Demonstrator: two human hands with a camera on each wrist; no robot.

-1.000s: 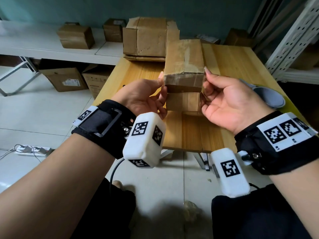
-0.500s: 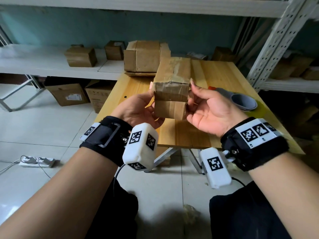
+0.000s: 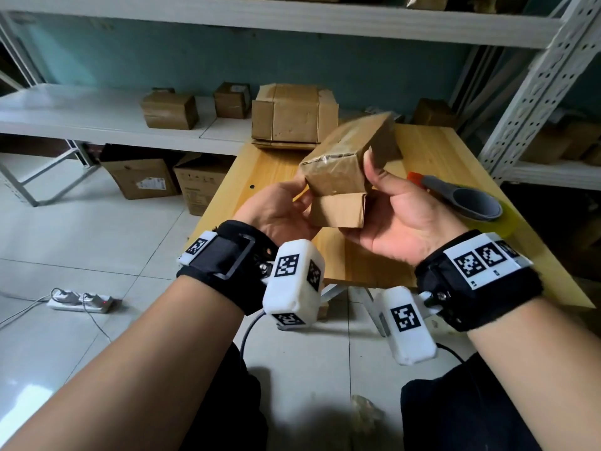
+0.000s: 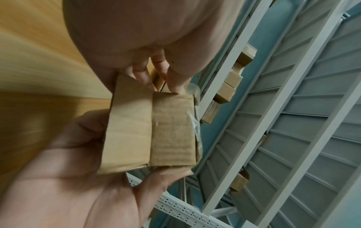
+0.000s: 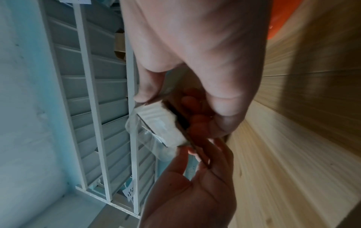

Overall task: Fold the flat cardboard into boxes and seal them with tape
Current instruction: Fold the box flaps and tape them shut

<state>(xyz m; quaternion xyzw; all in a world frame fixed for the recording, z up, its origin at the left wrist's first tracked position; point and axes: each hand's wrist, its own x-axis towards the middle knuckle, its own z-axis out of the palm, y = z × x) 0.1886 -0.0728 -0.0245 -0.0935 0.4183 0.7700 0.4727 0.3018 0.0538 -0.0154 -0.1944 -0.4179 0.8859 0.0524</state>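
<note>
Resting box (image 3: 338,164) seemingly between both hands' grip

The box (image 3: 348,164) is held up off the table (image 3: 328,255). Bare wood lies under and left of it. To the right the tape dispenser (image 3: 465,203) blocks the way; at the far edge stands a cardboard stack (image 3: 292,117). A shelf post (image 3: 533,89) hems the right side.
</note>
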